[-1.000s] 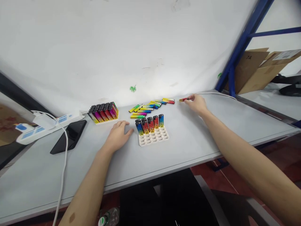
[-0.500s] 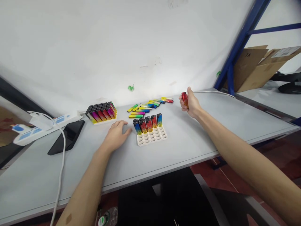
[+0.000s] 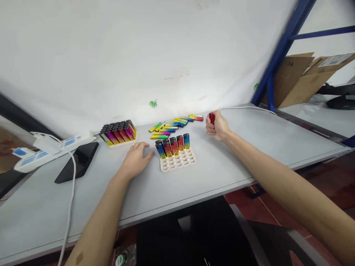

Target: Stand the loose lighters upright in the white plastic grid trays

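My right hand (image 3: 217,126) is closed around a red lighter (image 3: 212,118), raised above the right part of the table; the fingers hide most of it. Palm down on the table, my left hand (image 3: 136,159) holds nothing, its thumb apart from the fingers. Just right of it is a white slotted tray (image 3: 179,162), with several blue and red lighters (image 3: 173,146) upright in its back rows and bare slots in front. Behind it, loose colourful lighters (image 3: 169,128) lie flat. A second tray (image 3: 123,143), packed with upright lighters (image 3: 118,132), stands beyond my left hand.
At the left are a black phone (image 3: 78,162), a white power strip (image 3: 50,152) and a white cable (image 3: 72,195) running over the table's front edge. A white wall rises behind. Cardboard boxes (image 3: 302,81) stand behind a blue metal frame (image 3: 277,55) at the right.
My right hand has moved slightly left and turned, its thumb now folded down over the red lighter, which shows less. My left hand stays in place. The view has shifted slightly.
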`<state>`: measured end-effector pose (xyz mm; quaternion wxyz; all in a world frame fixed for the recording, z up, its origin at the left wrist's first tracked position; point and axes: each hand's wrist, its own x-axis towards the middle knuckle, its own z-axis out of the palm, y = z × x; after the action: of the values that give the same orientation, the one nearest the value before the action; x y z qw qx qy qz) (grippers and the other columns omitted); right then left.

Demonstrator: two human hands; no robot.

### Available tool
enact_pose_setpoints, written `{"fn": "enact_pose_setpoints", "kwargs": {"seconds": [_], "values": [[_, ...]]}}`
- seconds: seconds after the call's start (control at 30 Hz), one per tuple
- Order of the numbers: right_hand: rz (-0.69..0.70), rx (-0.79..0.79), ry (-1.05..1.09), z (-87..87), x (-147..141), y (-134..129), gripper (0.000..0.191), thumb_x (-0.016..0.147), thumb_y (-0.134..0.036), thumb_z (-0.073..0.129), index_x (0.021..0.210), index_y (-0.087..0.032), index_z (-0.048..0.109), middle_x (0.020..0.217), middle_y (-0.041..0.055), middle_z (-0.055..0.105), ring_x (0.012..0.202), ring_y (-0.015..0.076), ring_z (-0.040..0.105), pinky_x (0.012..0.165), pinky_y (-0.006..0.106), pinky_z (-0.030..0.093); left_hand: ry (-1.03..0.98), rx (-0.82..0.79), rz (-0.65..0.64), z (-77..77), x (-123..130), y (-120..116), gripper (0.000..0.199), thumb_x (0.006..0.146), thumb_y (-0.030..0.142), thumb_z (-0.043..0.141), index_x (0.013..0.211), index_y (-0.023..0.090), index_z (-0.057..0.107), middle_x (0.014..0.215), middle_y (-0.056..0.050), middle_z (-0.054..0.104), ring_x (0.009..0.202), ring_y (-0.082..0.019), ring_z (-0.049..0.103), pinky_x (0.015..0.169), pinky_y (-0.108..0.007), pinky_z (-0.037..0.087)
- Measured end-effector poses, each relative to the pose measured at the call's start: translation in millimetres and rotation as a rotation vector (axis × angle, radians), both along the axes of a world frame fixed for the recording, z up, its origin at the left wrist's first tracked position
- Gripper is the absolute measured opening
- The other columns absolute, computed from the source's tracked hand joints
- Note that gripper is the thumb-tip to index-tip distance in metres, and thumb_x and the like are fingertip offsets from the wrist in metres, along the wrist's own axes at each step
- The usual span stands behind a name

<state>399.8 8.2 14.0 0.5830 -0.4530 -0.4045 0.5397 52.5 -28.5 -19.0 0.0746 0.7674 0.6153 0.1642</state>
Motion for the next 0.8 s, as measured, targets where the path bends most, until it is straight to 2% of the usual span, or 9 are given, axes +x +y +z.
{"fn": "enact_pose_setpoints", "kwargs": {"seconds": [0.13, 0.27, 0.47, 0.63, 0.73, 0.8], "values": [[-0.01, -0.006, 0.013, -0.5, -3.0, -2.7, 0.046, 0.096, -0.051, 0.04, 0.06, -0.023, 0.036, 0.046, -0.008, 0.022, 0.038, 0.0073, 0.013, 0.036, 0.021, 0.012, 0.001, -0.003, 0.001, 0.3, 0.5, -0.6, 0.054, 0.091, 0.054, 0.045, 0.128, 0.016, 0.059, 0.141, -0.015, 0.057, 0.138, -0.031, 0.048, 0.118, -0.044, 0.035], [-0.002, -0.002, 0.019, -0.4, -4.0, -3.7, 0.05, 0.096, -0.058, 0.042, 0.06, -0.023, 0.038, 0.046, -0.008, 0.023, 0.038, 0.007, 0.014, 0.036, 0.021, 0.012, 0.006, -0.004, 0.0, 0.3, 0.5, -0.4, 0.055, 0.092, 0.053, 0.045, 0.128, 0.016, 0.058, 0.142, -0.015, 0.057, 0.138, -0.03, 0.047, 0.119, -0.044, 0.034], [-0.002, -0.005, 0.042, 3.6, -5.2, -4.8, 0.043, 0.097, -0.043, 0.037, 0.059, -0.023, 0.038, 0.046, -0.0072, 0.024, 0.038, 0.0076, 0.013, 0.037, 0.022, 0.012, 0.006, -0.004, 0.004, 1.3, 1.4, -0.3, 0.054, 0.091, 0.052, 0.047, 0.128, 0.015, 0.059, 0.141, -0.016, 0.057, 0.138, -0.031, 0.047, 0.119, -0.044, 0.034], [-0.033, -0.01, 0.046, 3.3, -3.8, -4.8, 0.043, 0.097, -0.047, 0.039, 0.061, -0.023, 0.037, 0.046, -0.0075, 0.024, 0.038, 0.0076, 0.014, 0.037, 0.022, 0.012, 0.004, -0.02, 0.018, 2.8, 2.8, -2.1, 0.053, 0.092, 0.051, 0.047, 0.128, 0.015, 0.059, 0.143, -0.015, 0.057, 0.139, -0.031, 0.047, 0.118, -0.043, 0.035], [0.002, 0.003, 0.039, 3.5, -5.5, -5.6, 0.045, 0.098, -0.049, 0.036, 0.062, -0.022, 0.043, 0.047, -0.0073, 0.025, 0.038, 0.0077, 0.015, 0.037, 0.022, 0.013, 0.008, -0.014, 0.017, 2.3, 2.0, -2.1, 0.054, 0.092, 0.051, 0.046, 0.13, 0.015, 0.058, 0.143, -0.015, 0.057, 0.139, -0.03, 0.047, 0.118, -0.042, 0.035], [0.032, 0.034, 0.048, 4.7, -8.7, -7.0, 0.047, 0.1, -0.047, 0.031, 0.067, -0.02, 0.051, 0.049, -0.0058, 0.03, 0.039, 0.0084, 0.021, 0.038, 0.023, 0.018, 0.008, -0.007, 0.011, 1.7, 1.2, -1.7, 0.054, 0.092, 0.051, 0.046, 0.13, 0.015, 0.058, 0.142, -0.015, 0.057, 0.138, -0.03, 0.047, 0.119, -0.042, 0.034]]}}
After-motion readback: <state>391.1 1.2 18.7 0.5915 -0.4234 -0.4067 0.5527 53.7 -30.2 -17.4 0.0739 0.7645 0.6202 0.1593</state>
